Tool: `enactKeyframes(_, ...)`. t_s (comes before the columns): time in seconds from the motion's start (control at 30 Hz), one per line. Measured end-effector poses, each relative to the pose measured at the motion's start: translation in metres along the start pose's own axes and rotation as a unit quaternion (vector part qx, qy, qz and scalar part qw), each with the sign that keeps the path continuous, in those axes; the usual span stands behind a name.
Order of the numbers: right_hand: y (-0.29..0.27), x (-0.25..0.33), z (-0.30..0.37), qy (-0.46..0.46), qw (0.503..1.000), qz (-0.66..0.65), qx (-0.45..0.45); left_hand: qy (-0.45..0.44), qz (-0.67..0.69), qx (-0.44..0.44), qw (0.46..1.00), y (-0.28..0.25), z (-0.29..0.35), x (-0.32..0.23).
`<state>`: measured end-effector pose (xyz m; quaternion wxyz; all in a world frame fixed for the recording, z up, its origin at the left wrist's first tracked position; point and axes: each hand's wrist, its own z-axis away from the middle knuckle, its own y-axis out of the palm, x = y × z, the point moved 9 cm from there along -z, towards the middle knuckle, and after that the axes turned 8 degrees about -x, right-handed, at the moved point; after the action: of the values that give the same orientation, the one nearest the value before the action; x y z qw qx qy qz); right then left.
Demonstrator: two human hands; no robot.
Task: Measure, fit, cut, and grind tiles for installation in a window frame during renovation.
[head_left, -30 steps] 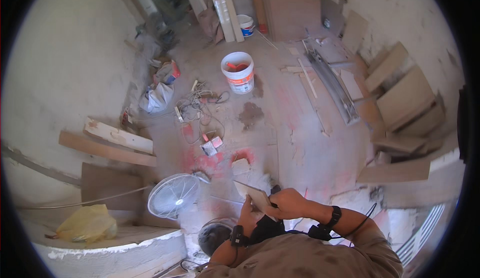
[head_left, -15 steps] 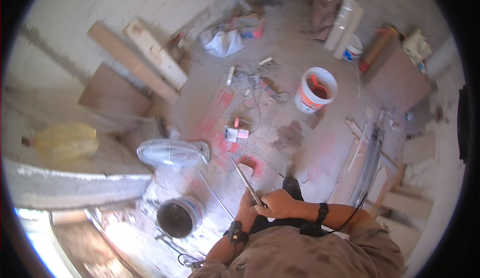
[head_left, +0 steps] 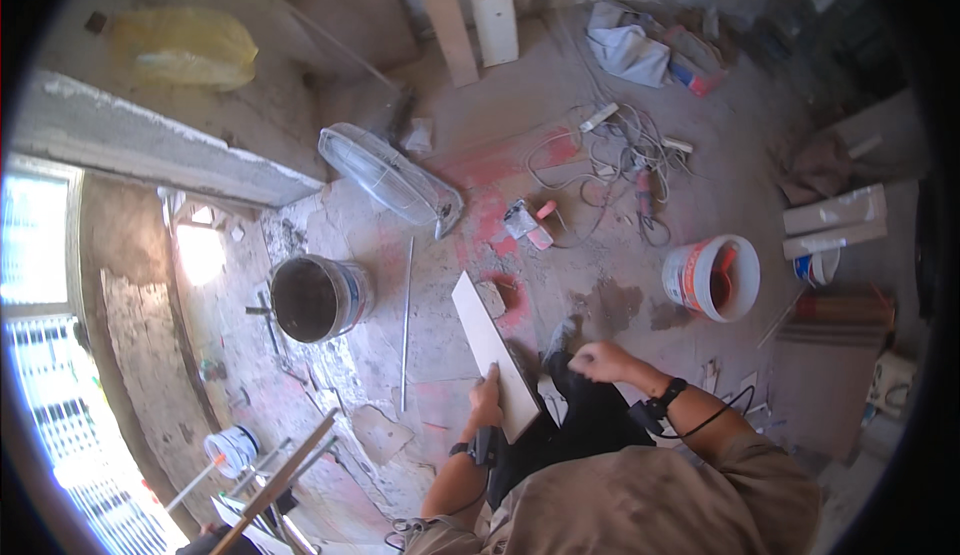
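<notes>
My left hand [head_left: 487, 398] grips a long, narrow, pale tile strip [head_left: 495, 355] by its left edge, thumb on its face. The strip slants over my dark-trousered leg, its far end near a small pale slab [head_left: 491, 299] beside a red patch on the floor. Apart from the strip, my right hand [head_left: 603, 363] hovers above my other knee. Its fingers are curled together, and I cannot make out whether anything small is between them.
A bucket of dark contents [head_left: 305, 300] stands left, near a fallen fan [head_left: 390, 177] and a metal rod [head_left: 407, 325]. Ahead lie a red-and-grey tool [head_left: 527, 223], tangled cables and a red power tool [head_left: 643, 195]. A white bucket [head_left: 690, 277] stands right.
The view has swung toward the left. My right hand has come off the tile strip and moved right; the strip has turned from edge-on to show its broad face, still in my left hand.
</notes>
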<state>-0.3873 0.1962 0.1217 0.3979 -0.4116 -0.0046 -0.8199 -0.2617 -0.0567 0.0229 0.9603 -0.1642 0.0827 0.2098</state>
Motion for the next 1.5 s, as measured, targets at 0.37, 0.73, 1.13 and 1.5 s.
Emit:
enactKeyframes(0.37, -0.087, -0.192, -0.200, 0.281, 0.908, -0.251, -0.182, -0.017, 0.004, -0.067, 0.998, 0.050, -0.025, 0.077)
enactKeyframes(0.73, -0.134, -0.281, -0.558, 0.200, 0.947, -0.041, -0.249, -0.034, 0.048, -0.138, 0.989, 0.111, -0.042, 0.119)
enactKeyframes(1.13, 0.004, -0.245, -0.501, 0.193, 0.786, -0.583, -0.078, -0.045, 0.109, -0.114, 0.986, 0.110, -0.041, 0.126)
enactKeyframes(1.5, 0.023, -0.120, -0.352, 0.092, 0.952, -0.270, -0.111, 0.043, 0.118, -0.093, 0.988, 0.157, -0.052, 0.120)
